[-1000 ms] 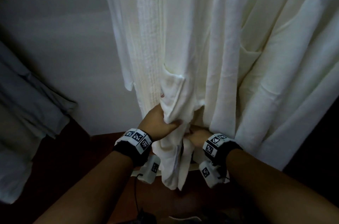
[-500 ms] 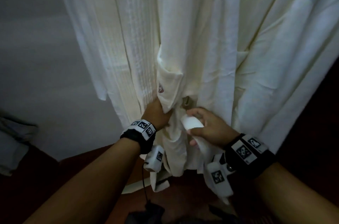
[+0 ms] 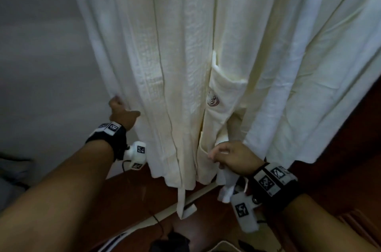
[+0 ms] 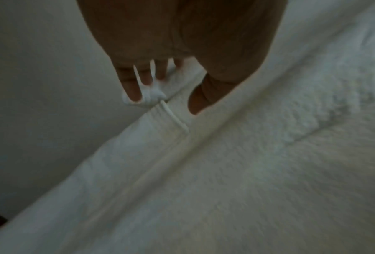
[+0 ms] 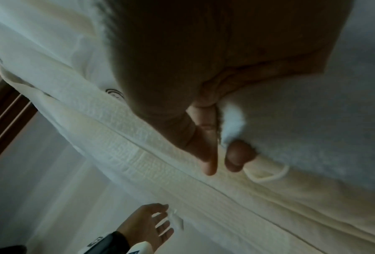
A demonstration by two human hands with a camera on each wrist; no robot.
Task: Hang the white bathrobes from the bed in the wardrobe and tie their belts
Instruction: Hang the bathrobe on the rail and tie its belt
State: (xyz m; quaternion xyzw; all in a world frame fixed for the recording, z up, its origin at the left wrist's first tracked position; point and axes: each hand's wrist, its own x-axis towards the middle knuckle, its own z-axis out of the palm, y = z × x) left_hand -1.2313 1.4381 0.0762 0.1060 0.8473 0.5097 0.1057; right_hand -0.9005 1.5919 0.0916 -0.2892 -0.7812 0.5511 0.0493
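Observation:
Two white bathrobes hang side by side. The nearer robe (image 3: 185, 66) has a chest pocket (image 3: 224, 95) with a small round logo; the second robe (image 3: 309, 66) hangs to its right. My left hand (image 3: 123, 113) is at the nearer robe's left edge, its fingers (image 4: 130, 86) straight and reaching behind the cloth near a small belt loop (image 4: 173, 120). My right hand (image 3: 233, 156) grips a white belt (image 3: 225, 187) below the pocket, and the belt's end dangles under the fist. In the right wrist view the belt (image 5: 233, 122) bunches inside my curled fingers (image 5: 206, 154). Another belt end (image 3: 185, 208) hangs below the hem.
A plain grey wall (image 3: 41, 45) stands to the left of the robes. Dark wooden flooring (image 3: 144, 200) lies below, crossed by a pale strip (image 3: 144, 225). Dark wood (image 3: 350, 148) borders the right side. Grey cloth (image 3: 10, 169) shows at the far left.
My left hand has let go of the cloth under the pocket and moved left to the robe's outer edge. My right hand has drawn the belt end down and right.

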